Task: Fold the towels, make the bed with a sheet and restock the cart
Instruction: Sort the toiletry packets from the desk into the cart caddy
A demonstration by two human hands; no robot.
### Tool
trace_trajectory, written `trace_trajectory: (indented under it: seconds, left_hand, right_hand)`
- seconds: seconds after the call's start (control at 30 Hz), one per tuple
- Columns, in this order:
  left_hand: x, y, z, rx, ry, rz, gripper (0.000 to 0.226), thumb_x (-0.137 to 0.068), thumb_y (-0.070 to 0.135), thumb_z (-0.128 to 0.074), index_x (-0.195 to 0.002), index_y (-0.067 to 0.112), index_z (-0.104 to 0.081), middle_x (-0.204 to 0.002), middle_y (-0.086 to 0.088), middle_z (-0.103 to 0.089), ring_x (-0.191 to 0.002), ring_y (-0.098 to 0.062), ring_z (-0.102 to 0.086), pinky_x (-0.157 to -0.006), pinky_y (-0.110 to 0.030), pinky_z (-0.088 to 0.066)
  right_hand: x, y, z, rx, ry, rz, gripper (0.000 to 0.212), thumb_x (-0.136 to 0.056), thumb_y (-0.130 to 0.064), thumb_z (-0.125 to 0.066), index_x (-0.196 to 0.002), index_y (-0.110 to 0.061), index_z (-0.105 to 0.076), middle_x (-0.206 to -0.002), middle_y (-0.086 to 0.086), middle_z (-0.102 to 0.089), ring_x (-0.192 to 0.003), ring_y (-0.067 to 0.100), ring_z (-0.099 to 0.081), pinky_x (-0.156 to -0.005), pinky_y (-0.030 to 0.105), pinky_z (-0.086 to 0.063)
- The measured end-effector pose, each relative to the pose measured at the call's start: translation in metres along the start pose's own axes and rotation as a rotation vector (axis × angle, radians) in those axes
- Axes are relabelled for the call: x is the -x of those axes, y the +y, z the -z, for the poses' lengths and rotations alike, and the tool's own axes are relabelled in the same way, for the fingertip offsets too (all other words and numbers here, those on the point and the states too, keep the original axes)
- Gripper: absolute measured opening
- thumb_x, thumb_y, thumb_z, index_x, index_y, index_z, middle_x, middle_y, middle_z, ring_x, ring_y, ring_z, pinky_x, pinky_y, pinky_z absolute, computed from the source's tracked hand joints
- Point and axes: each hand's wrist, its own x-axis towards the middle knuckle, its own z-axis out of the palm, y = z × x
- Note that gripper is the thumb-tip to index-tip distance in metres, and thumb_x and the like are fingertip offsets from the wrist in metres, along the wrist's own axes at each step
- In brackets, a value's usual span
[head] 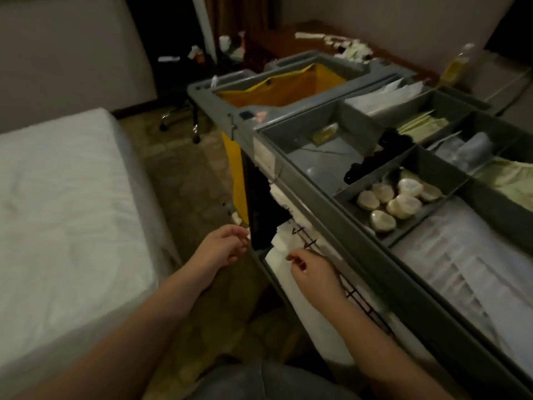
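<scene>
Both left hand (227, 247) and right hand (313, 271) pinch white linen (284, 244) on cart (314, 180)

grey cart (346, 226), top tray split into compartments, yellow bag (288, 85) hung at far end; white towel (284, 249) on shelf under tray, corner sticking out; bed (144, 180) left of cart, white sheet (63, 215) on, lightly creased

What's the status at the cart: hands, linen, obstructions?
Right hand pinching white linen on the cart shelf. Left hand curled at the cart's edge, grip unclear. Shelf opening unobstructed.
</scene>
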Motion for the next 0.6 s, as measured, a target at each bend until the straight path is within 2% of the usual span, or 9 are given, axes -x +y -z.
trace_trajectory:
  seconds: [0.07,0.17,0.23,0.33,0.4,0.5,0.6]
  left_hand:
    - [0.0,-0.026,0.025,0.004,0.056,0.072,0.024,-0.093,0.001,-0.046,-0.087,0.019,-0.06,-0.085,-0.003,-0.059,-0.075,-0.012,-0.056,-0.065,-0.023,-0.041]
    - [-0.003,-0.06,0.068,0.065,0.182,0.156,0.023,-0.092,-0.003,-0.047,-0.083,0.015,-0.059,-0.081,-0.007,-0.057,-0.07,-0.016,-0.053,-0.061,-0.025,-0.037]
    - [-0.006,-0.075,0.093,0.087,0.27,0.215,0.022,-0.092,-0.004,-0.044,-0.084,0.013,-0.057,-0.077,-0.006,-0.055,-0.066,-0.014,-0.052,-0.059,-0.024,-0.035]
    - [-0.024,-0.097,0.129,0.16,0.389,0.29,0.017,-0.093,0.0,-0.045,-0.094,0.009,-0.058,-0.078,-0.005,-0.058,-0.063,-0.011,-0.058,-0.059,-0.023,-0.039]
    - [-0.05,-0.111,0.156,0.187,0.449,0.342,0.017,-0.093,0.002,-0.045,-0.099,0.009,-0.06,-0.083,-0.008,-0.06,-0.071,-0.014,-0.058,-0.061,-0.025,-0.04]
    - [-0.104,-0.12,0.201,0.235,0.528,0.418,0.019,-0.093,0.003,-0.045,-0.099,0.011,-0.061,-0.089,-0.01,-0.061,-0.078,-0.018,-0.057,-0.063,-0.027,-0.042]
    - [-0.163,-0.1,0.253,0.28,0.562,0.497,0.02,-0.091,0.0,-0.046,-0.094,0.011,-0.061,-0.087,-0.01,-0.059,-0.076,-0.017,-0.055,-0.065,-0.027,-0.041]
  right_hand:
    - [-0.012,0.025,-0.021,0.003,-0.123,-0.18,0.024,-0.096,-0.018,-0.046,-0.117,-0.023,-0.058,-0.116,-0.004,-0.057,-0.096,0.013,-0.055,-0.08,0.026,-0.047]
    - [-0.034,0.037,-0.051,0.062,-0.248,-0.211,0.026,-0.095,-0.017,-0.048,-0.119,-0.019,-0.058,-0.125,0.003,-0.057,-0.108,0.02,-0.055,-0.09,0.03,-0.046]
    - [-0.061,0.023,-0.069,0.13,-0.339,-0.196,0.029,-0.096,-0.018,-0.047,-0.123,-0.019,-0.056,-0.126,0.003,-0.057,-0.11,0.022,-0.055,-0.089,0.03,-0.046]
    - [-0.122,-0.028,-0.1,0.193,-0.491,-0.102,0.029,-0.097,-0.022,-0.046,-0.124,-0.022,-0.054,-0.123,0.005,-0.057,-0.103,0.024,-0.056,-0.082,0.032,-0.047]
    - [-0.171,-0.077,-0.123,0.186,-0.544,0.004,0.029,-0.096,-0.021,-0.048,-0.124,-0.02,-0.055,-0.118,0.004,-0.058,-0.095,0.019,-0.054,-0.075,0.029,-0.043]
    - [-0.249,-0.15,-0.158,0.194,-0.583,0.158,0.027,-0.096,-0.023,-0.05,-0.122,-0.023,-0.055,-0.106,-0.007,-0.057,-0.096,0.013,-0.054,-0.079,0.028,-0.046]
    - [-0.333,-0.204,-0.185,0.216,-0.68,0.156,0.027,-0.096,-0.025,-0.049,-0.122,-0.024,-0.055,-0.105,-0.008,-0.055,-0.098,0.014,-0.055,-0.081,0.029,-0.048]
